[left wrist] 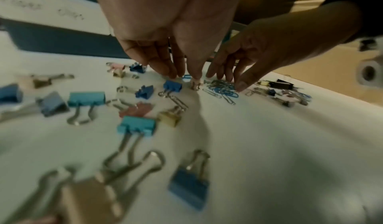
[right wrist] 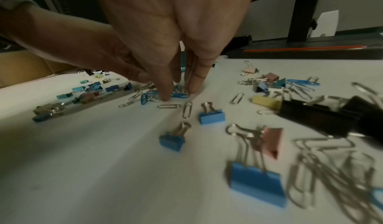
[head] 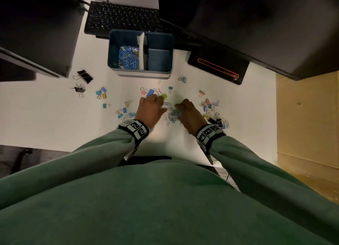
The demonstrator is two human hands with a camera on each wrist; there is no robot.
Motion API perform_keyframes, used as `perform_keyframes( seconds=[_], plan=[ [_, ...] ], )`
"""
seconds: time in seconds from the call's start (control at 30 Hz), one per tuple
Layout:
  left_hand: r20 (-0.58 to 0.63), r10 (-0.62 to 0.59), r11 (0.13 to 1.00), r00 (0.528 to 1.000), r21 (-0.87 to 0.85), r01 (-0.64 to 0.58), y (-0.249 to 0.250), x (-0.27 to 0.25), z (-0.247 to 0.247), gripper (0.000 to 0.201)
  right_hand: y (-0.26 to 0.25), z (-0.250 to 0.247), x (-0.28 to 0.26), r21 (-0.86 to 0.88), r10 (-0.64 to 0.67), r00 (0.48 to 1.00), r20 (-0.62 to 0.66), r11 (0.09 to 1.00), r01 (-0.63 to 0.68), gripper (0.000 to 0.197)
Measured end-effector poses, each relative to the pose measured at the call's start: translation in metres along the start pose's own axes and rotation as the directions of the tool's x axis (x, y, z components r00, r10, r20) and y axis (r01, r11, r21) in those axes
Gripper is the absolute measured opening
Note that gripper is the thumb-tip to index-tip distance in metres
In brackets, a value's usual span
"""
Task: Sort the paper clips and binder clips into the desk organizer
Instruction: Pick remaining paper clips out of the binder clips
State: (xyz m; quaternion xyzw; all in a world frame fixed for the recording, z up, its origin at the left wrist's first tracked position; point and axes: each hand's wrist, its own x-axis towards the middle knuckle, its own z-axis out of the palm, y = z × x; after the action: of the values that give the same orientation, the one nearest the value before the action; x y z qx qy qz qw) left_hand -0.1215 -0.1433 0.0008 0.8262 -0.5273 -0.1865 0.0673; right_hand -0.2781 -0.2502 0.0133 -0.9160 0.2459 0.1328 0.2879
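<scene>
Both hands fingers-down, loosely spread: right hand [head: 189, 114] raking paper clips [right wrist: 176, 94] under its fingertips, left hand [head: 151, 108] just beside. Risk: binder clips [right wrist: 211, 116] nearby get scooped into organizer [head: 113, 48] ahead

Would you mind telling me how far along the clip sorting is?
Done: the organizer's left compartment holds paper clips. In hand: both hands are gathering a paper clip pile. Left: binder clips lie scattered on the desk; the right compartment looks empty.
</scene>
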Motion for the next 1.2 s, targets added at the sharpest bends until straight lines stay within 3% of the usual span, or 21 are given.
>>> perform_keyframes(
  seconds=[0.1,0.23,0.37,0.47,0.53,0.6,0.67,0.77,0.8,1.03,1.1,1.2],
  plan=[
    [0.005,-0.052,0.998,0.999,-0.033,0.052,-0.003,0.001,0.001,0.029,-0.003,-0.003,0.007,0.009,0.004,1.0,-0.004,1.0,-0.004,0.046],
    [-0.095,-0.024,0.998,0.995,-0.057,0.019,-0.022,-0.007,-0.006,0.042,-0.008,-0.005,0.016,-0.165,-0.072,0.993,0.098,0.982,0.088,0.068],
    [-0.159,-0.033,0.998,0.987,-0.061,0.024,-0.036,-0.014,-0.012,0.028,-0.007,-0.003,0.012,-0.219,-0.167,0.969,0.181,0.954,0.205,0.067],
    [0.011,0.075,0.99,0.997,-0.119,-0.073,-0.018,-0.022,-0.012,0.055,0.007,-0.007,0.001,-0.092,-0.1,0.988,0.119,0.99,0.111,0.059],
    [0.171,0.122,0.991,0.978,-0.07,-0.111,0.0,-0.025,-0.007,0.078,0.019,-0.01,-0.007,-0.07,-0.018,0.999,0.036,0.997,0.021,0.063],
    [0.253,0.113,0.994,0.961,-0.044,-0.105,0.013,-0.022,-0.003,0.089,0.023,-0.013,-0.011,-0.07,0.016,0.999,0.031,0.997,-0.014,0.07],
    [0.255,0.113,0.992,0.96,-0.075,-0.097,0.021,-0.014,0.003,0.077,0.019,-0.009,-0.007,-0.051,0.008,0.999,0.04,0.999,-0.006,0.063],
    [0.215,0.147,0.983,0.965,-0.14,-0.118,0.027,-0.002,0.009,0.03,0.005,-0.002,0.003,0.004,0.008,1.0,-0.002,1.0,-0.008,0.033],
    [0.219,0.121,0.986,0.968,-0.143,-0.091,0.029,0.0,0.008,0.022,0.001,-0.001,0.006,0.006,0.028,1.0,0.002,1.0,-0.028,0.026],
    [0.224,0.082,0.98,0.971,-0.194,-0.037,0.025,0.0,0.0,0.019,0.007,0.005,0.011,0.076,0.081,0.997,0.018,0.994,-0.082,0.012],
    [0.23,0.079,0.972,0.97,-0.232,-0.024,0.016,-0.001,-0.002,0.016,0.015,0.006,0.008,0.142,0.064,0.998,0.002,0.988,-0.064,0.01],
    [0.227,0.072,0.958,0.971,-0.288,-0.004,0.009,-0.006,-0.011,0.009,0.022,0.0,0.004,0.307,0.138,0.99,-0.027,0.944,-0.124,0.008]
  ],
)
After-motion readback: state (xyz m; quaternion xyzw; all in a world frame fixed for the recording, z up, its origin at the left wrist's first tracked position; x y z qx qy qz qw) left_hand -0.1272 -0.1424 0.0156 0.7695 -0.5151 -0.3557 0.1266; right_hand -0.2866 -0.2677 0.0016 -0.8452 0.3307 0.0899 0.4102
